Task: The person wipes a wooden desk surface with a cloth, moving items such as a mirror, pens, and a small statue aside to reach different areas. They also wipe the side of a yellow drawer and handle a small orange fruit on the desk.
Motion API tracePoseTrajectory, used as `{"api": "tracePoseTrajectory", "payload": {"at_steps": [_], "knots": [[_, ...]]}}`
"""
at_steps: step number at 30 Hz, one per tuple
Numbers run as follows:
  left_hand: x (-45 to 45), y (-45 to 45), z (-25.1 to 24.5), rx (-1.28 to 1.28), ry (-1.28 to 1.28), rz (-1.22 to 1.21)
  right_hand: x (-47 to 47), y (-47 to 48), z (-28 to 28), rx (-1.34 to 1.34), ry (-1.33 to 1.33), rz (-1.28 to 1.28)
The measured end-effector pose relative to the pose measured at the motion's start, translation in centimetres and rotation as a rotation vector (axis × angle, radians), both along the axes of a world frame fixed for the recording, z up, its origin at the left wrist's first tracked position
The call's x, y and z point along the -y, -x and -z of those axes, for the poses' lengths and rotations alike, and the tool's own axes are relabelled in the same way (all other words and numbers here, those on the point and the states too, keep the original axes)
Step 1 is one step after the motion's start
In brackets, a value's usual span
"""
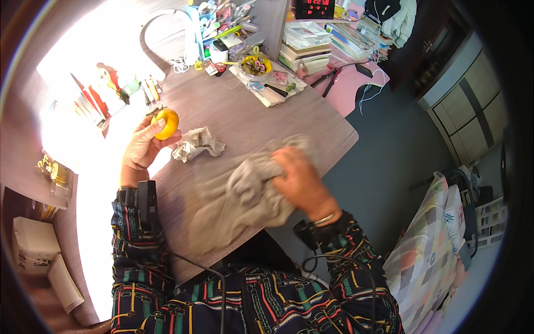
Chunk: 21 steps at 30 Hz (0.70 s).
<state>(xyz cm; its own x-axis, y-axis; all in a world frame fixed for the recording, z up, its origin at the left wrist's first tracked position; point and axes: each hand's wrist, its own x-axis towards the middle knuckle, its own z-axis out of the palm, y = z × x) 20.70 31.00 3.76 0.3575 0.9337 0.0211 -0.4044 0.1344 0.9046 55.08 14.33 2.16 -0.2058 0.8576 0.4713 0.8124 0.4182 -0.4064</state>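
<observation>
My left hand point(144, 144) holds a yellow-orange round fruit point(167, 124), perhaps a persimmon or mandarin, above the left part of the wooden desk point(267, 119). Just right of that hand lies a crumpled off-white tissue or thin cloth point(198, 144). A beige-grey cloth point(246, 196), bunched and blurred by motion, spreads over the near edge of the desk. On its upper right part, my right hand point(298, 177) grips the fabric with bent fingers; the fingertips are partly hidden in the folds.
A blue pen organizer point(196, 31) stands at the back beside a white curved lamp point(146, 33). Right of it, a round container point(255, 69) sits on papers. Several pens point(151, 89) and books are at the left. Stacked books point(306, 54) and a pink table point(342, 89) are beyond.
</observation>
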Motion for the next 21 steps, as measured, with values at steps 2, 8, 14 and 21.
{"api": "tracePoseTrajectory", "payload": {"at_steps": [2,8,14,21], "knots": [[-0.2,-0.4,0.4,0.049,-0.010,-0.046,-1.1,-3.6,-0.2,-0.014,0.048,0.145],[-0.4,-1.1,1.7,0.060,0.022,0.000,-3.2,-5.6,-1.3,0.055,0.013,0.455],[-0.6,-1.0,2.3,0.030,0.061,0.005,-2.8,0.7,-1.0,0.201,0.038,0.163],[-0.4,-0.6,2.4,0.028,0.055,0.000,-4.2,-5.2,-1.5,0.113,-0.008,0.259]]}}
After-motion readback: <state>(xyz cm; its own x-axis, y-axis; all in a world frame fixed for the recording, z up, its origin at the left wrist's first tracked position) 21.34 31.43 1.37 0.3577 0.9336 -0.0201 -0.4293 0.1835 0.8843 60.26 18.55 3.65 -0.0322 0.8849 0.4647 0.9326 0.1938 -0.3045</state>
